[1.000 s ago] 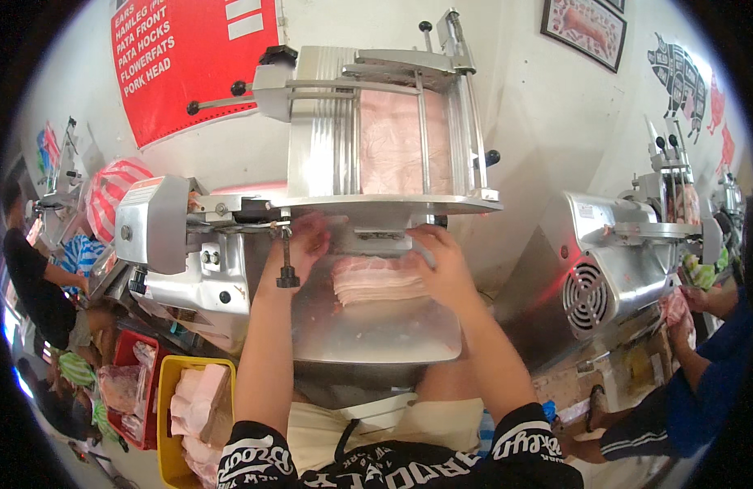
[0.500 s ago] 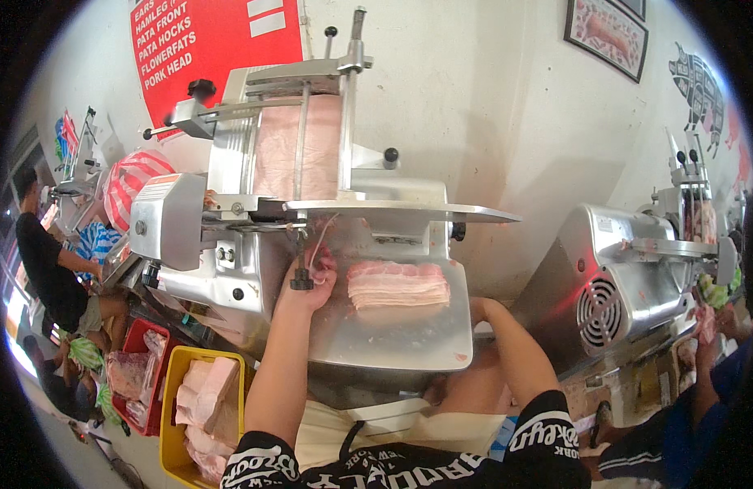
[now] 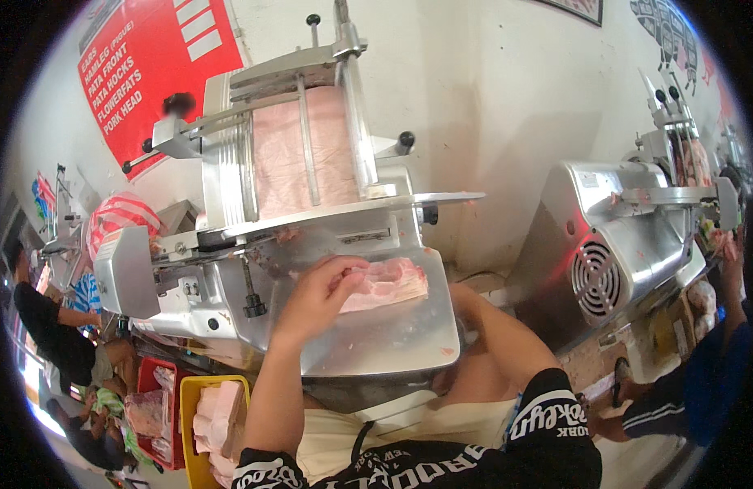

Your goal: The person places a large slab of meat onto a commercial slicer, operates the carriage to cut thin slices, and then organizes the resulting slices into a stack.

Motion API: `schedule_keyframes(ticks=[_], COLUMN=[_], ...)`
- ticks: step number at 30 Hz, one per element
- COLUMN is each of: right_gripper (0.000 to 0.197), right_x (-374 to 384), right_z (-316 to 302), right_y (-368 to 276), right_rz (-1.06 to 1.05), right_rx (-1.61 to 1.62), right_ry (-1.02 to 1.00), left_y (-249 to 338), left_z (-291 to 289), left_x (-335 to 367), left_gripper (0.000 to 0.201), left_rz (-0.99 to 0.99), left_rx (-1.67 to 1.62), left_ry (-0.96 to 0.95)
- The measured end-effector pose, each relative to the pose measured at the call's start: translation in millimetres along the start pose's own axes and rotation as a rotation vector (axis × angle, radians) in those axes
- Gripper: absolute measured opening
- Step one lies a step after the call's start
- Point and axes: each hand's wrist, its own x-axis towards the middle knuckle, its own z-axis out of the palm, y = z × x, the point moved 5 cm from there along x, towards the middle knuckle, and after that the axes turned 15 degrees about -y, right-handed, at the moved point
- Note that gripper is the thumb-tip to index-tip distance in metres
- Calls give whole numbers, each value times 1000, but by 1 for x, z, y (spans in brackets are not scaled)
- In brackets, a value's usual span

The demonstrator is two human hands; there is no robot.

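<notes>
My left hand (image 3: 319, 295) is closed at the thumb and fingers on a thin pork slice (image 3: 380, 277). It lies loosely folded on top of a stack of pork slices (image 3: 401, 295). The stack rests on the metal tray (image 3: 384, 350) of a meat slicer (image 3: 393, 175). Above, a large pale slab of pork (image 3: 282, 155) sits on the slicer's carriage under metal bars. My right forearm (image 3: 507, 338) reaches up beside the tray's right edge. The right hand's fingers are hidden there.
A black knob (image 3: 254, 306) hangs left of my left hand. At lower left stand a yellow crate (image 3: 189, 424) and a red crate (image 3: 174, 407) holding meat. Another slicer (image 3: 596, 244) is at right. Other people work at the far left (image 3: 54, 326) and right (image 3: 711, 375).
My left hand has moved right from below the blade area onto the stack, with a slice. The carriage with the slab has shifted right relative to the slicer's left housing. The view has tilted.
</notes>
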Motion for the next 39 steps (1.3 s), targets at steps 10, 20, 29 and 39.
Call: schedule_keyframes(ticks=[10,20,29,39], right_gripper=[23,24,50,68], right_x=[-1,-29,-103,-154], right_z=[-9,-4,-5,18], right_y=[-4,-27,-65,-175], right_rz=[29,488,-213,-823], right_rx=[-70,-264,1257,1361], right_ry=[163,307,1019,1212], left_y=[-41,-6,-5,38], left_z=[3,27,61,125], left_x=[8,17,47,76], left_gripper=[17,76,63,66], left_rz=[-92,-95,-190,-148], left_rx=[410,691,420,249], left_ry=[306,-224,-343,-501])
